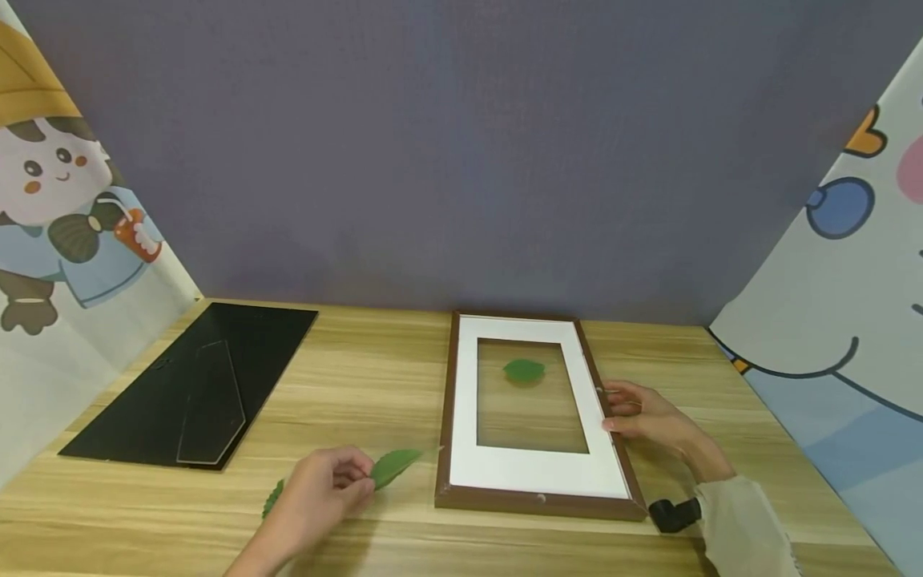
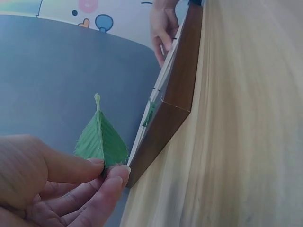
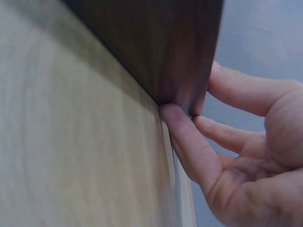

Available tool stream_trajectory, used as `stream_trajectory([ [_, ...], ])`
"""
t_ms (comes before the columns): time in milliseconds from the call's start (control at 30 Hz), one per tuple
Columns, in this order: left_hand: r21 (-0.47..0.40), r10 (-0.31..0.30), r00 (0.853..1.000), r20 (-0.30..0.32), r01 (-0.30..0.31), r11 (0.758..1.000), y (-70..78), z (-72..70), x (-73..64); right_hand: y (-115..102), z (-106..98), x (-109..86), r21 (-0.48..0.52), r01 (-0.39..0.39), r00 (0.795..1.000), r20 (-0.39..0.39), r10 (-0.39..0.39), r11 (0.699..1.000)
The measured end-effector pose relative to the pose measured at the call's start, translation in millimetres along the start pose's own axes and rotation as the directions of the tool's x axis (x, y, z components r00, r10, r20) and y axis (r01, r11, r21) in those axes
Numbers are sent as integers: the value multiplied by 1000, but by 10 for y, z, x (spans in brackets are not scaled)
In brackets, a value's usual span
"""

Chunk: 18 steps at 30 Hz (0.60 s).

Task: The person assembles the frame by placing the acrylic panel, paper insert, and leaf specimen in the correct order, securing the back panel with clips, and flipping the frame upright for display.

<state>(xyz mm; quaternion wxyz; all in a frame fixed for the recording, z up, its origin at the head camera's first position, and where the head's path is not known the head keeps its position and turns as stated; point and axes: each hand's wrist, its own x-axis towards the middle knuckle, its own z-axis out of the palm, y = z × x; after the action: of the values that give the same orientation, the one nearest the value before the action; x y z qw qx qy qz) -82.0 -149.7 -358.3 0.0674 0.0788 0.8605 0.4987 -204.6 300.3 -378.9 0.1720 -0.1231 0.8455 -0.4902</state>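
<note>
Between its thumb and fingertips, my left hand pinches a green leaf; the left wrist view shows the leaf with its pale stem pointing away from the fingers. A brown picture frame with a white mat lies flat on the table to the right of that hand. Inside the mat's opening, toward the far end, rests a second leaf. My right hand holds the frame's right edge; in the right wrist view, its thumb and fingers touch the brown rim.
A black backing board with a stand flap lies at the left of the wooden table. Another leaf is partly hidden behind my left hand. A grey wall closes off the back, with cartoon-printed panels on both sides.
</note>
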Motion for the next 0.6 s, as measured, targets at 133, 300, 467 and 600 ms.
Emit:
stream_trajectory([
  [133, -5, 12, 1000, -6, -12, 1000, 42, 24, 40, -7, 6, -1, -3, -2, 1000, -4, 2, 1000],
  [300, 8, 26, 999, -31, -26, 1000, 96, 67, 109, -21, 8, -8, -3, -15, 1000, -9, 15, 1000],
  [467, 3, 48, 998, -49, -48, 999, 133, 105, 192, -29, 9, -10, -1, -14, 1000, -6, 13, 1000],
  [600, -1, 64, 996, -57, -64, 998, 153, 122, 240, -28, 8, -6, 2, -7, 1000, -3, 7, 1000],
])
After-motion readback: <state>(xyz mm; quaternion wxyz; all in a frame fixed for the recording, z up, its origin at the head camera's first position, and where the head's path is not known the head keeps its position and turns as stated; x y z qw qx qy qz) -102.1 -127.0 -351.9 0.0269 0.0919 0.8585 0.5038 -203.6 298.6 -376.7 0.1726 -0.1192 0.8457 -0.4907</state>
